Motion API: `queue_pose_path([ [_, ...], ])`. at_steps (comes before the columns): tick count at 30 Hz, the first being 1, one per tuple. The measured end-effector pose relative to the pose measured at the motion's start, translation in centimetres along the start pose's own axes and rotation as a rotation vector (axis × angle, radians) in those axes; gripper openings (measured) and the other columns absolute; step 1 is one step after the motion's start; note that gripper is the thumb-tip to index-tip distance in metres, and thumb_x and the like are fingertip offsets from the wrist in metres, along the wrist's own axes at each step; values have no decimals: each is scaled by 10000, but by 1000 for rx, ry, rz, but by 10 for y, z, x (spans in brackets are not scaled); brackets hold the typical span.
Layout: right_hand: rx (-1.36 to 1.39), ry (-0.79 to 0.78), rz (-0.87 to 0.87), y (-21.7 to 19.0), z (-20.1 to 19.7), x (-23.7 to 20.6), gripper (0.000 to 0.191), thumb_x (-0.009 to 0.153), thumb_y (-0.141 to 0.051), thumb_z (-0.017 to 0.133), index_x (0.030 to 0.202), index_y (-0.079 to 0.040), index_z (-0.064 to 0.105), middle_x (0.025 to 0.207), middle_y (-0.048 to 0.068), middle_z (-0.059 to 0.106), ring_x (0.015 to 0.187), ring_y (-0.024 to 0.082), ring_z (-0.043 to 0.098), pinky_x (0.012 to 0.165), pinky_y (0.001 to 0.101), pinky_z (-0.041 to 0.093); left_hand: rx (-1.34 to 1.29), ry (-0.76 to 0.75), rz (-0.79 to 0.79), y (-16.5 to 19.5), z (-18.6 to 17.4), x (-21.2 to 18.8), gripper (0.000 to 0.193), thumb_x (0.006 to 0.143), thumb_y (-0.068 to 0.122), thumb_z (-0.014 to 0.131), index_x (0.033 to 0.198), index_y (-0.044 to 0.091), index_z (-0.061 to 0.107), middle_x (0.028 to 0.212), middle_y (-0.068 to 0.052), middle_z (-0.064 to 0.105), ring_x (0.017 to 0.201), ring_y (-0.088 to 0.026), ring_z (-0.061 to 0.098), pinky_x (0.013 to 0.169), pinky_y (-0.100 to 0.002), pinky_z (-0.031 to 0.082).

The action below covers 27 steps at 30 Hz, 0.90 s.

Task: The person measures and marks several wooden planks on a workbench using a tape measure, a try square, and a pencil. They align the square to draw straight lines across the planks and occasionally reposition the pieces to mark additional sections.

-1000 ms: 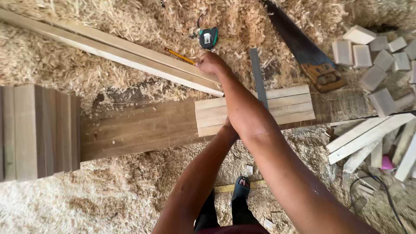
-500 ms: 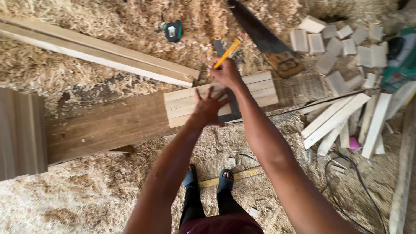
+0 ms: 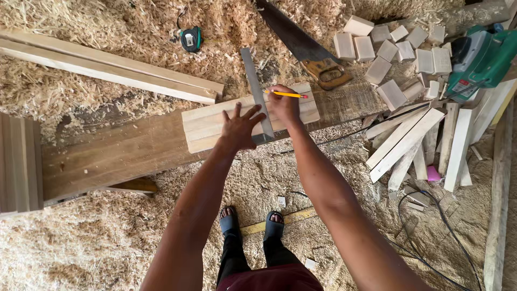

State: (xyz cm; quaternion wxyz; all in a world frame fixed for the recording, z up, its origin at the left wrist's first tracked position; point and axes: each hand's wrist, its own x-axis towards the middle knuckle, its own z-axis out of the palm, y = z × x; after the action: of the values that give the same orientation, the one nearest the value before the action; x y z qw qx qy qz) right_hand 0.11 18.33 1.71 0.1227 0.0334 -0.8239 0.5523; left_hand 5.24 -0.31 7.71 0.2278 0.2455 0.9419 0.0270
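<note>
Left hand [image 3: 239,128] now flat on square [image 3: 255,89], one pencil [image 3: 286,94]

The right hand [image 3: 284,105] now holds a yellow pencil [image 3: 286,95] at the metal square [image 3: 256,91], which the left hand [image 3: 240,127] presses flat.

Counter: a long dark wooden plank [image 3: 118,156] serves as my counter, running left to right above the floor.
On counter, centre: a row of pale wooden strips [image 3: 215,125] laid side by side.
On counter, left end: a stack of pale boards [image 3: 20,161].
Floor: covered in wood shavings [image 3: 81,242].
On floor, top: two long battens [image 3: 107,70], a tape measure [image 3: 190,39], a handsaw [image 3: 304,46].
On floor, right: small wooden blocks [image 3: 393,48], loose slats [image 3: 414,145], a green power tool [image 3: 479,59].
</note>
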Motion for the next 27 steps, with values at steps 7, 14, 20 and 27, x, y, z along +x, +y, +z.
queue_pose_path([
  [7,-21,-57,-221,-7,-4,-16,147,912,-57,715,1047,-12,753,977,142,766,824,181,755,705,298,594,21,-22,-48,3,1,3,1135,639,407,945,1570,431,295,1700,148,106,1558,-407,81,1174,-768,161],
  [14,-164,-115,-203,-14,-33,-74,71,888,-74,733,935,-25,756,825,176,721,698,266,720,623,364,555,29,5,-67,6,-5,-3,1135,629,351,943,1573,420,318,1698,160,139,1564,-394,105,1164,-774,186],
  [20,-186,-115,-159,-10,-40,-101,94,859,-83,729,920,-15,754,758,181,685,678,286,691,623,382,525,17,-9,-85,8,-5,-2,1149,616,357,968,1559,435,316,1690,182,128,1565,-381,91,1166,-774,174],
  [27,-225,-332,89,24,-38,-137,205,896,-263,674,831,-79,738,628,60,678,534,170,643,514,375,512,-4,35,-76,4,2,5,1110,638,363,961,1555,431,338,1705,198,120,1578,-380,75,1159,-800,154],
])
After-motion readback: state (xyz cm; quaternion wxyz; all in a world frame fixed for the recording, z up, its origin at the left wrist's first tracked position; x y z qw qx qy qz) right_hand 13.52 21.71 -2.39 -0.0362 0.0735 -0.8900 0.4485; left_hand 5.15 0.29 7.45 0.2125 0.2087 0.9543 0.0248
